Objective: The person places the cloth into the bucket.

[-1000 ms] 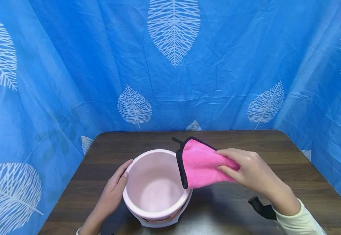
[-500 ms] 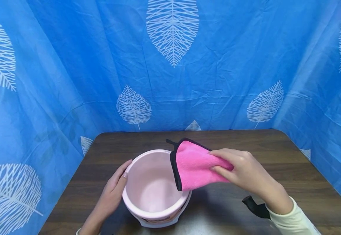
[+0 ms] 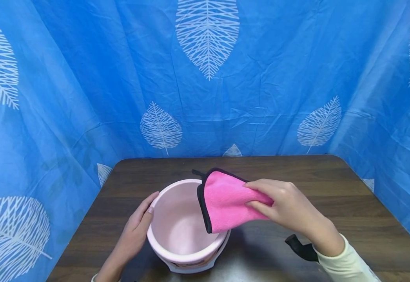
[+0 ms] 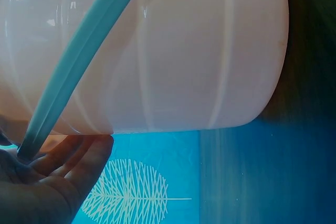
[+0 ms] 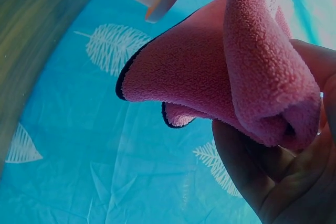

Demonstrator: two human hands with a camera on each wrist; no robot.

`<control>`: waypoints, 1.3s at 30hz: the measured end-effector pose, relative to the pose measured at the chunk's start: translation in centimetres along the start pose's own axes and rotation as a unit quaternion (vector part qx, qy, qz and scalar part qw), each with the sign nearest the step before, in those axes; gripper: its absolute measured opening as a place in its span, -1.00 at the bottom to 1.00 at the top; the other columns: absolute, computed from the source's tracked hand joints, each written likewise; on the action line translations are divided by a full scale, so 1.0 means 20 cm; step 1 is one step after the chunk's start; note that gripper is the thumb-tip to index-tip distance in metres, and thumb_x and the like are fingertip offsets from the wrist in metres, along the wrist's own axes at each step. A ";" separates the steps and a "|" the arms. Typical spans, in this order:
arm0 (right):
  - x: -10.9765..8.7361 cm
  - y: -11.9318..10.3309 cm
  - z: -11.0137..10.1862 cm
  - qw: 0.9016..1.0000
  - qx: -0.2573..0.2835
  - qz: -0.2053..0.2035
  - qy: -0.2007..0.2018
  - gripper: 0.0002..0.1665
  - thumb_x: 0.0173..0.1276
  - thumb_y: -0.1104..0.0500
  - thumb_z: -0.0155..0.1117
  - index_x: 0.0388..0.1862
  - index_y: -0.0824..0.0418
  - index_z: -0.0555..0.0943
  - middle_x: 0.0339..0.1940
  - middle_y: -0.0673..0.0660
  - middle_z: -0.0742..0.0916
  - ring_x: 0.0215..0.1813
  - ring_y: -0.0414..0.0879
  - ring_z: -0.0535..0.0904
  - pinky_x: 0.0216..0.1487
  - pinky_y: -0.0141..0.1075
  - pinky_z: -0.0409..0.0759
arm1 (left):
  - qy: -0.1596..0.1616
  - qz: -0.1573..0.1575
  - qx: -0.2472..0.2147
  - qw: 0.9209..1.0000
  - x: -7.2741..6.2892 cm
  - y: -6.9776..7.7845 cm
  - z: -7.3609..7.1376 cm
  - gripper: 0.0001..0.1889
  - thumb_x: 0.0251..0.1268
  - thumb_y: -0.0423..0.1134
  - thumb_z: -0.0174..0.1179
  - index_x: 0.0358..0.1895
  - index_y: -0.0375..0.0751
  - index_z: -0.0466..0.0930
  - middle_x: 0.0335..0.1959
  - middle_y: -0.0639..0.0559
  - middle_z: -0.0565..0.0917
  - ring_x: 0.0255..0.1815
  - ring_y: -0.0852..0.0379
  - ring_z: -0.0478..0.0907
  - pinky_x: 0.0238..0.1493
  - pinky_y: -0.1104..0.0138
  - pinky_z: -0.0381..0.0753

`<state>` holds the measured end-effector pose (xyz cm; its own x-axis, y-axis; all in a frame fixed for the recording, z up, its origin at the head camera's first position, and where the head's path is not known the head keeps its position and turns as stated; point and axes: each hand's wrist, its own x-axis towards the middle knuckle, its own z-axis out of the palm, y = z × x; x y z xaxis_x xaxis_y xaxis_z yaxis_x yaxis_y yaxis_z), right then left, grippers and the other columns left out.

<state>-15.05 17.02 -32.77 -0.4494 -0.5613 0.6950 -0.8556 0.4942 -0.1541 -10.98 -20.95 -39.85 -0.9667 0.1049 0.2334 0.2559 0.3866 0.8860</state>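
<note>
A pale pink bucket (image 3: 182, 235) stands at the front of the dark wooden table, its mouth facing up. At its left side my left hand (image 3: 134, 231) holds the rim, thumb on the edge and fingers along the outside. The left wrist view shows the bucket's ribbed wall (image 4: 178, 51) and its pale curved handle (image 4: 79, 66) close to the fingers (image 4: 89, 156). My right hand (image 3: 287, 205) pinches a folded bright pink towel (image 3: 226, 203) with black edging and a small loop. The towel's free end hangs over the bucket's right rim, hiding part of the opening.
A dark brown wood-grain table (image 3: 261, 168) spreads around the bucket. Behind and on both sides hangs a blue curtain (image 3: 268, 78) with white leaf prints. A black strap (image 3: 301, 247) sticks out by the right wrist, next to a cream sleeve.
My right hand has moved left with the towel, which overlaps more of the bucket's opening now. My left hand and the bucket have stayed in place.
</note>
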 end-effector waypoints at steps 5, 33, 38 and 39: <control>0.02 -0.01 0.01 1.000 0.007 -0.013 -0.001 -0.55 0.48 -0.19 0.24 0.02 0.12 0.74 -0.14 -0.02 0.80 -0.16 -0.15 0.75 -0.14 -0.23 0.73 | -0.001 0.000 0.001 1.000 0.00 0.00 0.00 -0.54 0.68 -0.30 -0.20 0.52 -0.29 0.24 0.52 -0.25 0.31 0.50 -0.17 0.29 0.29 0.44 0.31; 0.09 -0.06 0.07 0.999 0.004 -0.024 -0.047 -0.52 0.07 0.20 0.63 0.01 0.16 0.74 -0.13 -0.02 0.80 -0.13 -0.16 0.75 -0.13 -0.17 0.75 | 0.001 -0.003 0.000 1.000 0.00 0.00 0.00 -0.54 0.68 -0.29 -0.20 0.52 -0.27 0.26 0.52 -0.24 0.32 0.50 -0.16 0.29 0.29 0.52 0.29; 0.10 -0.07 0.09 0.998 -0.002 -0.034 -0.047 -0.52 0.06 0.20 0.63 0.02 0.17 0.74 -0.14 -0.02 0.80 -0.12 -0.15 0.75 -0.11 -0.18 0.75 | -0.001 -0.005 0.004 1.000 0.00 0.00 0.00 -0.54 0.69 -0.28 -0.20 0.53 -0.26 0.25 0.52 -0.24 0.31 0.50 -0.19 0.29 0.29 0.47 0.30; 0.10 -0.07 0.09 0.998 -0.002 -0.036 -0.046 -0.52 0.06 0.20 0.63 0.01 0.17 0.74 -0.14 -0.02 0.80 -0.12 -0.15 0.75 -0.11 -0.18 0.75 | -0.001 -0.005 0.004 1.000 0.00 0.00 0.00 -0.54 0.69 -0.28 -0.20 0.53 -0.26 0.24 0.52 -0.25 0.31 0.50 -0.20 0.29 0.29 0.47 0.30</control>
<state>-15.29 13.93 -32.43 -0.4087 -0.6545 0.6361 -0.8856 0.4528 -0.1031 -10.88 -20.90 -39.82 -0.9694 0.1034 0.2228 0.2456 0.3955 0.8850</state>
